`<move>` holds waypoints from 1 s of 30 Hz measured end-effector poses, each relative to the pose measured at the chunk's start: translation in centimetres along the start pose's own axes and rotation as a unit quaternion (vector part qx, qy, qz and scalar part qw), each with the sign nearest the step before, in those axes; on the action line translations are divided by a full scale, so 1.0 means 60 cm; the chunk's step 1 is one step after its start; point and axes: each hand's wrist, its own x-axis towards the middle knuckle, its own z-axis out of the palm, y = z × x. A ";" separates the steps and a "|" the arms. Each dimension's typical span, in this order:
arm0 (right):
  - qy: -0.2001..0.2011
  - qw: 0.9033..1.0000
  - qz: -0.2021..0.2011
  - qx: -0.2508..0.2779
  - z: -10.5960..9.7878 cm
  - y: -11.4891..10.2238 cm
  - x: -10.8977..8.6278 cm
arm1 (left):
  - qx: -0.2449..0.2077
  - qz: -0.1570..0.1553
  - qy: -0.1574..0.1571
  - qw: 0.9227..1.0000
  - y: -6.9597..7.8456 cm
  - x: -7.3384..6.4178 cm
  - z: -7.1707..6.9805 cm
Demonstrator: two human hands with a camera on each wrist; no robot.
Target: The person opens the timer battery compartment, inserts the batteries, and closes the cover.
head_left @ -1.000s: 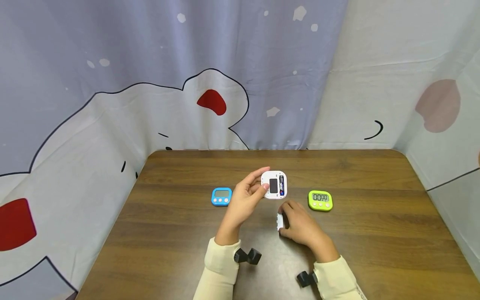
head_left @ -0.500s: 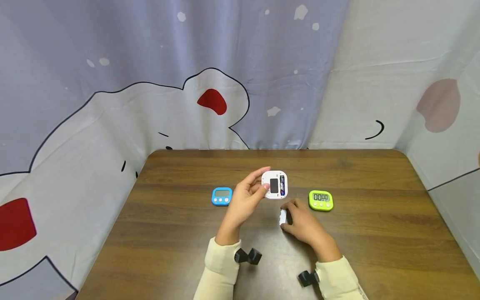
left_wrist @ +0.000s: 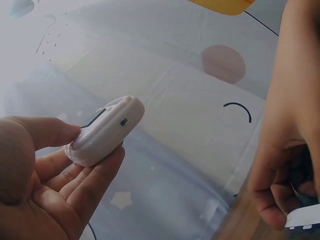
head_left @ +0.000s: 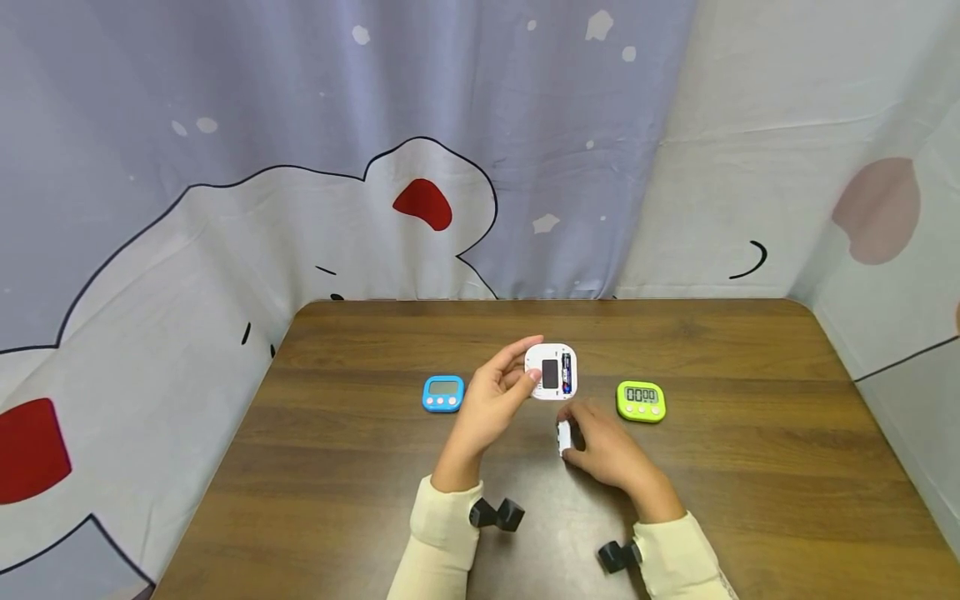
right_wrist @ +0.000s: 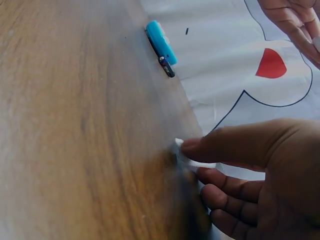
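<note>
My left hand (head_left: 491,396) grips a white digital timer (head_left: 534,360) between thumb and fingers, raised above the table with its back toward the head camera. An AAA-type battery (head_left: 566,373) lies in the timer's uncovered compartment; beside it is a dark rectangular patch. Lower and to the right, my right hand (head_left: 603,446) pinches a small white plastic piece (head_left: 564,439) on edge, close over the table. Little tabs show along this piece in the left wrist view, like those of a battery cover. In the right wrist view the thumb and fingers hide most of it.
On the wooden table (head_left: 337,467), a blue timer (head_left: 443,393) lies left of my left hand and a green timer (head_left: 641,402) right of my right hand. A loose battery (right_wrist: 166,66) lies beside the blue timer. A patterned curtain (head_left: 420,100) hangs behind the table.
My right hand has shifted slightly right and up in the head view with the white piece. My left hand and the white timer have barely moved.
</note>
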 end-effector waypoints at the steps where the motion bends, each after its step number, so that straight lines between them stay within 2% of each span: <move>1: -0.002 1.000 -0.001 0.010 0.000 0.000 0.001 | 0.000 -0.002 0.001 1.000 0.000 0.000 0.000; 5: -0.007 0.999 0.016 0.046 0.002 0.003 0.004 | 0.000 -0.007 0.001 1.000 0.003 0.000 0.001; 11: 0.016 0.996 0.036 0.076 0.005 0.005 0.008 | 0.009 -0.009 -0.001 1.000 0.036 -0.006 0.009; 16: 0.063 0.991 0.060 0.105 -0.004 0.001 0.011 | 0.013 -0.007 -0.002 1.000 0.042 -0.009 0.012; 20: 0.119 0.978 0.070 0.159 -0.024 -0.002 0.013 | 0.015 -0.013 -0.002 1.000 0.043 -0.007 0.012; 22: 0.147 0.966 0.071 0.201 -0.034 -0.004 0.014 | 0.016 -0.017 -0.001 1.000 0.043 -0.006 0.013; 24: 0.173 0.948 0.070 0.256 -0.043 -0.008 0.014 | 0.019 -0.020 0.000 1.000 0.044 -0.006 0.014; 27: 0.221 0.906 0.053 0.358 -0.058 -0.021 0.014 | 0.022 -0.020 0.000 1.000 0.044 -0.006 0.014; 30: 0.267 0.861 0.025 0.433 -0.078 -0.040 0.011 | 0.025 -0.019 -0.004 1.000 0.044 -0.006 0.014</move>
